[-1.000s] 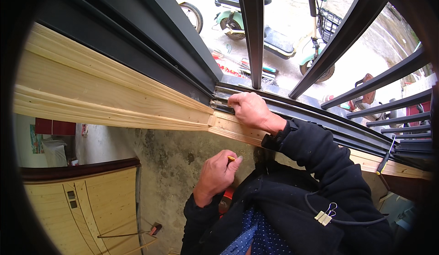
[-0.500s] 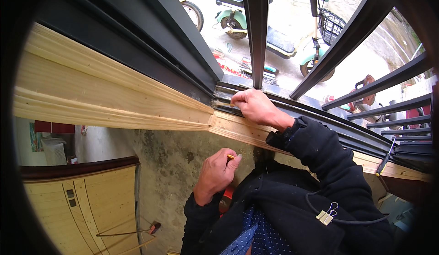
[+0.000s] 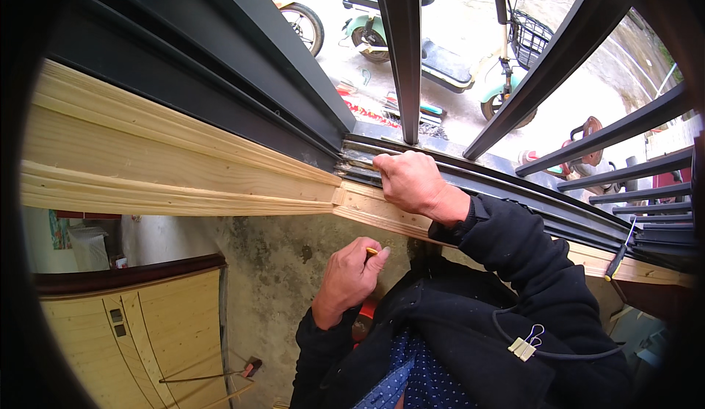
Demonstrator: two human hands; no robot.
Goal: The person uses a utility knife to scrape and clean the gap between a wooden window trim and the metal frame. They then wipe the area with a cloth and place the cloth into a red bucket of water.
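My right hand is closed over the dark metal window track, near the corner where it meets the frame. Its fingertips pinch downward, and what they hold, if anything, is hidden. Below, in front of my body, my left hand is closed in a fist around a small yellow thing. Only its tip pokes out between thumb and forefinger, so its kind does not show. Light wooden trim runs along the track under my right wrist, joining a wider wooden board at the left.
Dark upright bars rise beyond the track. A screwdriver rests on the sill at the right. Outside stands a mint-green scooter. A wooden panel lies low at the left. A binder clip hangs on my jacket's cord.
My right hand has shifted slightly down, its knuckles turned more over the track. A thin pale strip by its fingertips no longer shows clearly. My left hand is nearly still.
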